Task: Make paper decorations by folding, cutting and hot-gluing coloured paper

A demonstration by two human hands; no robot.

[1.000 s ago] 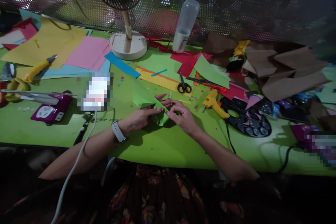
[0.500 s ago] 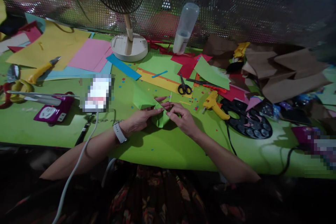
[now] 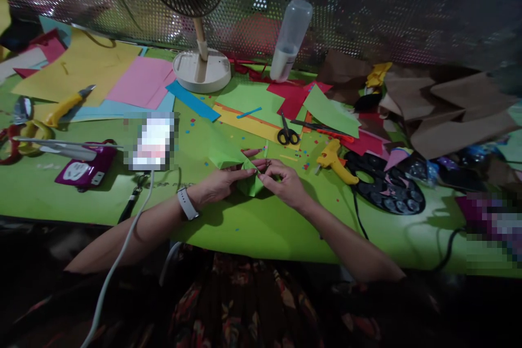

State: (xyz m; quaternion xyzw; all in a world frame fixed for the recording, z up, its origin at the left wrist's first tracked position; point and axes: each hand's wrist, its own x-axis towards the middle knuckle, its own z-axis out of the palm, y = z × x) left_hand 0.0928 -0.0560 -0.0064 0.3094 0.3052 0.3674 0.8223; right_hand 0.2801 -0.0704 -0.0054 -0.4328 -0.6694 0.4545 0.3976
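A folded piece of green paper (image 3: pixel 227 155) is held between my two hands, just above the green tabletop. My left hand (image 3: pixel 222 182) grips it from the left, thumb pressed on top and fingers partly hidden behind the paper. From the right, my right hand (image 3: pixel 285 184) pinches the paper's edge between thumb and fingertips. One flap of the paper hangs below the fingers. Small black-handled scissors (image 3: pixel 287 134) lie beyond my hands, and a yellow hot glue gun (image 3: pixel 336 161) rests to the right of my right hand.
A fan (image 3: pixel 202 77) and an upside-down clear bottle (image 3: pixel 287 49) stand at the back. A phone (image 3: pixel 154 141) with a white cable lies left, near a yellow utility knife (image 3: pixel 69 106). A black palette (image 3: pixel 391 190) and crumpled brown paper (image 3: pixel 448 109) are on the right.
The view has shifted very slightly. Both hands keep their hold on the green paper, with hardly any movement of the fingers.
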